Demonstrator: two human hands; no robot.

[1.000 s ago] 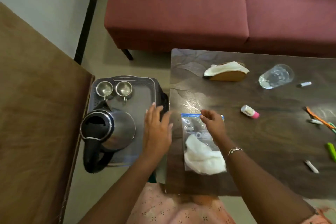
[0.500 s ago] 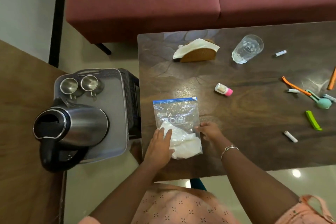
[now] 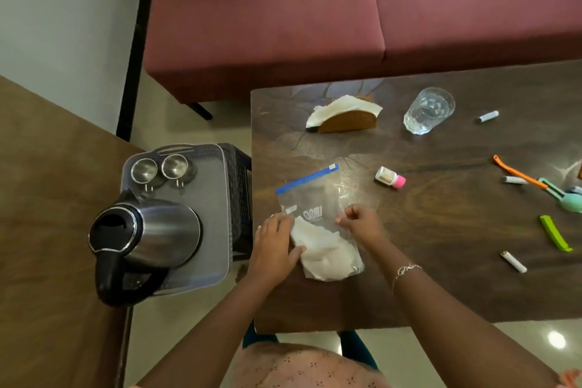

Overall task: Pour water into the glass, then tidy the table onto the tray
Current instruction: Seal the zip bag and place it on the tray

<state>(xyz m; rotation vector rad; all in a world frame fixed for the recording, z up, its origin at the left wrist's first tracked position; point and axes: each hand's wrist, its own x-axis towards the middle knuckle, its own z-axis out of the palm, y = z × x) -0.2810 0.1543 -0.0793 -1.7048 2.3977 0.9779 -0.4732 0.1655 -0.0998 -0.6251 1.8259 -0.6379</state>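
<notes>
A clear zip bag with a blue seal and white tissue inside lies tilted on the dark wooden table. My left hand grips the bag's left edge, thumb over the tissue. My right hand pinches its right edge with curled fingers. A glass holding water stands at the back of the table. To the left, a grey tray rests on a black basket and carries a steel kettle with its lid open and two small steel cups.
On the table are a wooden napkin holder, a small pink-capped bottle, several white tubes, an orange-handled tool, a teal item and a green clip. A maroon sofa stands behind. A brown tabletop lies left.
My left hand left the tray and came onto the bag's left side. My right hand slid down from the seal to the bag's right edge. The bag has rotated slightly.
</notes>
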